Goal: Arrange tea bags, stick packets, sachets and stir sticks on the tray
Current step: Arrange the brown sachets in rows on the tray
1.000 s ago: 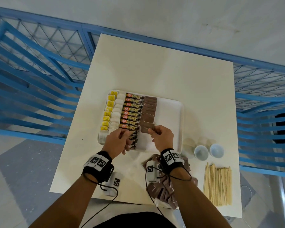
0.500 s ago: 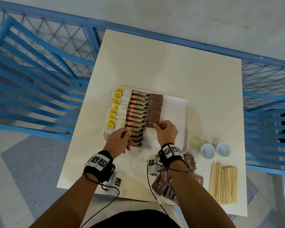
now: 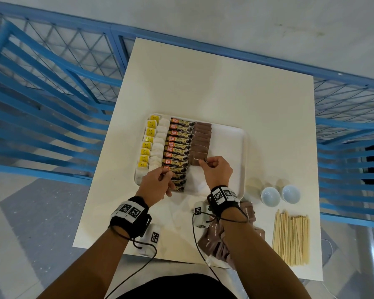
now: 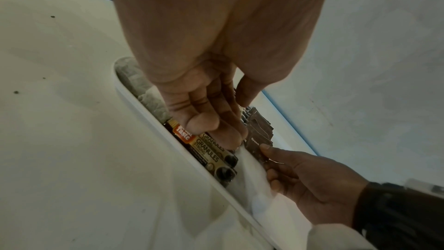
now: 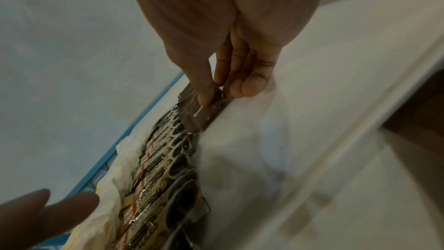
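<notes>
A white tray point(image 3: 235, 147) holds a column of tea bags point(image 3: 149, 139) with yellow tags, a column of coffee stick packets point(image 3: 177, 145) and a row of brown sachets point(image 3: 201, 137). My right hand point(image 3: 203, 162) pinches one brown sachet point(image 3: 195, 161) between thumb and forefinger at the near end of that row, its lower edge on the tray. The right wrist view shows the pinch on the sachet point(image 5: 204, 115). My left hand point(image 3: 167, 173) rests with its fingertips point(image 4: 230, 140) on the nearest stick packets point(image 4: 211, 151) and holds nothing.
Loose brown sachets point(image 3: 214, 238) lie heaped at the table's near edge under my right forearm. A bundle of wooden stir sticks point(image 3: 292, 238) lies at the near right, with two small white cups point(image 3: 270, 196) beyond it. Blue railings surround the table.
My right hand has carried the brown sachet forward and down to the near end of the sachet row. The left hand has stayed on the stick packets.
</notes>
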### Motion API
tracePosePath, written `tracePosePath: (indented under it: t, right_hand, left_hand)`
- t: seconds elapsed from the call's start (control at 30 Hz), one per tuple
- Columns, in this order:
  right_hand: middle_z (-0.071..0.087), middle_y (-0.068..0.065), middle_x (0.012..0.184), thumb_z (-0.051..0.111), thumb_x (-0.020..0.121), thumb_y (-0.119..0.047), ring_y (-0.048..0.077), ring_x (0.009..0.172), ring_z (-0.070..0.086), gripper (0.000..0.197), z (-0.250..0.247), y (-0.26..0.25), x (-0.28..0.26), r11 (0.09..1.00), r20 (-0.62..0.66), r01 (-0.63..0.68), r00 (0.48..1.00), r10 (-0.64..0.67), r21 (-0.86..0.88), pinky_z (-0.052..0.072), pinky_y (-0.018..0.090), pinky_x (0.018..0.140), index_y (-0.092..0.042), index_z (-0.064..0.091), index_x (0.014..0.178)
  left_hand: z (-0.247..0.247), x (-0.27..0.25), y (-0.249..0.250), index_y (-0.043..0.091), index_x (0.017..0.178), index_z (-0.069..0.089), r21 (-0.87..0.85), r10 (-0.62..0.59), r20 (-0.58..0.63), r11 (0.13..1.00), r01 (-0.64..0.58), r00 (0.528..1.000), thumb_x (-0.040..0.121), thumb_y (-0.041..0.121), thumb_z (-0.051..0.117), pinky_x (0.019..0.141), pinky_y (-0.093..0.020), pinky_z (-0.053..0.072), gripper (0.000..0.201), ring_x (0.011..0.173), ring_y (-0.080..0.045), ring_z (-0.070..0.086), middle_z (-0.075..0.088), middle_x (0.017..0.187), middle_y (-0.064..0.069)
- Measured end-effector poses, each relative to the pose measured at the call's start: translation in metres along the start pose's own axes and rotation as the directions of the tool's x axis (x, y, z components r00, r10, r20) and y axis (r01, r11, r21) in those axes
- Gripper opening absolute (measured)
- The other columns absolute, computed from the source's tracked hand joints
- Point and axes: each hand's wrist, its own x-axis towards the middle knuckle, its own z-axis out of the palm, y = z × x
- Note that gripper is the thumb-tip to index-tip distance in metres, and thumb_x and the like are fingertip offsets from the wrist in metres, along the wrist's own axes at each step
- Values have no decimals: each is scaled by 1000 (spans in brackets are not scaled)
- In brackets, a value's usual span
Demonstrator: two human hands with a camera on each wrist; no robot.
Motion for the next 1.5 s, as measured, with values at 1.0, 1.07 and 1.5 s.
tracePosePath:
  t: [1.0,1.07,1.5]
  right_hand:
    - [44,9,132,86,72,-35,30,119,40,84,-114,128,-98,963,25,-30,999,38,-266,39,44,106,-18,44,142]
    - [43,10,135,86,72,-31,32,121,39,87,-114,131,-94,958,68,10,998,10,-285,39,45,105,-16,40,144]
    - [52,2,111,82,80,-25,17,98,48,38,-118,143,-83,978,98,129,989,-114,-164,40,27,89,-12,62,110]
  left_hand:
    - [133,-50,-23,13,122,61,572,251,97,778,-260,963,78,42,85,101,-41,48,57,114,-27,52,51,123,-8]
    - [141,-54,-25,12,120,60,594,253,67,767,-243,965,77,34,87,103,-43,45,56,116,-30,49,52,123,-10]
    - [149,-62,-36,24,98,64,491,190,-105,863,-115,976,77,19,88,99,-45,51,33,103,-28,59,58,112,-5]
